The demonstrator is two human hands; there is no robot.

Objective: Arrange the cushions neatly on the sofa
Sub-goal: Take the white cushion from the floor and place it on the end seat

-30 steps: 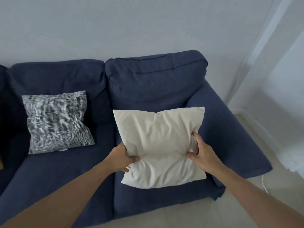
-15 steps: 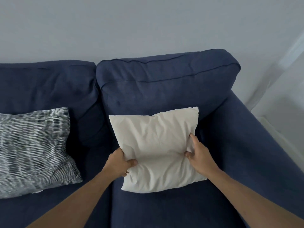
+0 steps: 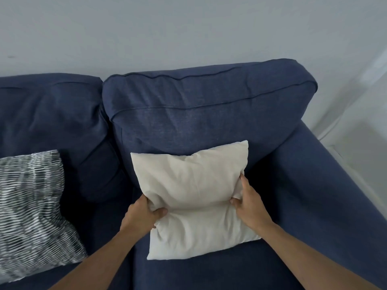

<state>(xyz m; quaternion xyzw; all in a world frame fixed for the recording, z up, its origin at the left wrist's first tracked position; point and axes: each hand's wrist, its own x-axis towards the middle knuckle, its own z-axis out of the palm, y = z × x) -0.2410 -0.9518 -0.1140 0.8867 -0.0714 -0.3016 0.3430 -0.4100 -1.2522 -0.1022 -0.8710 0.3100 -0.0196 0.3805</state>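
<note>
A plain cream cushion (image 3: 194, 185) leans against the right back pad of the dark blue sofa (image 3: 209, 114), its lower edge on the right seat. My left hand (image 3: 142, 214) pinches its left edge and my right hand (image 3: 249, 206) grips its right edge, so the cushion creases across the middle. A cushion with a black and white pattern (image 3: 31, 210) rests on the left seat against the left back pad, partly cut off by the frame's left edge.
The sofa's right armrest (image 3: 335, 185) runs along the right side, close to the cream cushion. A pale wall (image 3: 188, 28) stands behind the sofa, and a strip of light floor and skirting (image 3: 366, 143) shows at the far right.
I have come closer to the sofa and moved the cream cushion back and down onto the right seat, against the back pad. Both hands keep their hold on its sides.
</note>
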